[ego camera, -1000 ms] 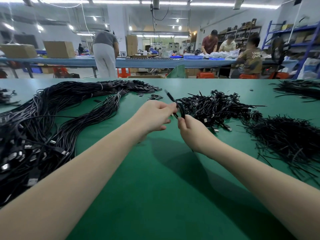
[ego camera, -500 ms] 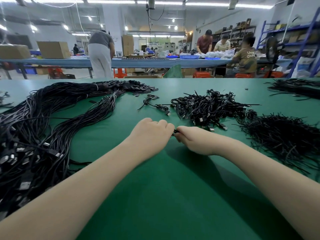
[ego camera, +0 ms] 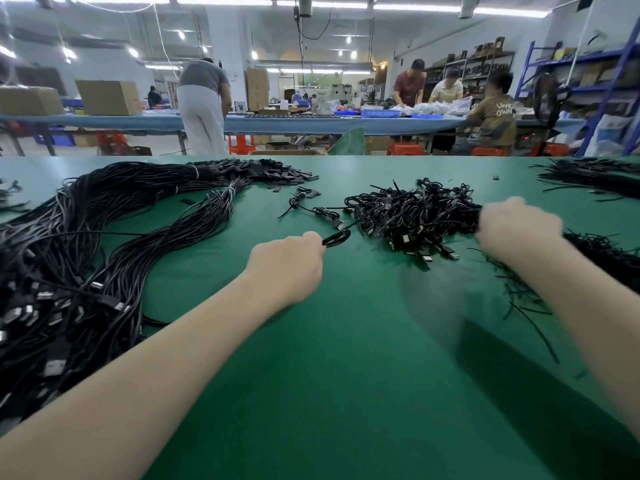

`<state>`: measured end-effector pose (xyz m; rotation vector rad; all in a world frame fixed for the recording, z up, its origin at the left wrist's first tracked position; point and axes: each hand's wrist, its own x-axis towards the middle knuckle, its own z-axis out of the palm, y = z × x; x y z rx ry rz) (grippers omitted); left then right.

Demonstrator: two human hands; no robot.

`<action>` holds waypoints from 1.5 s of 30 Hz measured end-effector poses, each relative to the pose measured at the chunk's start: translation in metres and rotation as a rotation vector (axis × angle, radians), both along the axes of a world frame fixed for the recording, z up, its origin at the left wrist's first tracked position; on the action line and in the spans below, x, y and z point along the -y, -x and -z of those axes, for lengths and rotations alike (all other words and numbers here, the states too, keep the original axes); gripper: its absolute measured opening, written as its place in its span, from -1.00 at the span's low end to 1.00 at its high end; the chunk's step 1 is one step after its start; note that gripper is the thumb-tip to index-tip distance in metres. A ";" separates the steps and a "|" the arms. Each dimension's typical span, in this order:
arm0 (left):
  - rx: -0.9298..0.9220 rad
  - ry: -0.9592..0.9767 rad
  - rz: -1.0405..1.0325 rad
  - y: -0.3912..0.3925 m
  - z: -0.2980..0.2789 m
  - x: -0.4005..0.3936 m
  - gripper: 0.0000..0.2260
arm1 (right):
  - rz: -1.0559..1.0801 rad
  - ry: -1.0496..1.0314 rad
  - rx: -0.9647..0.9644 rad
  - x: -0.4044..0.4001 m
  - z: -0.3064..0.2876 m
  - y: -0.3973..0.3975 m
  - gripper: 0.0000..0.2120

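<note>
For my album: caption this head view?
Left hand grips a coiled black cable above a green table; blurred right hand beside black tie pile.

Only one thing is legible — pale letters "UN…" over "OWN" on the seated person's shirt (ego camera: 492,123).

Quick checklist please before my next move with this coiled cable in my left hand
1. Left hand grips the coiled cable: ok.
2. Coil held in a tight loop, not sprung open: ok.
3. Right hand free to take a tie: cannot tell, it is blurred.
4. Ties lie close beside the right hand: ok.
5. Bare table in front of both hands to work over: ok.
6. Bundled pile lies apart from the loose cables: ok.
</note>
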<state>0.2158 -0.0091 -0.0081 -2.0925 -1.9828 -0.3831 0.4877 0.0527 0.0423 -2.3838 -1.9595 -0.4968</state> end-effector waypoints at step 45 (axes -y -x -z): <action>0.837 0.346 0.404 -0.013 -0.055 0.023 -0.78 | -1.132 -0.215 -0.889 0.073 -0.048 0.080 -0.90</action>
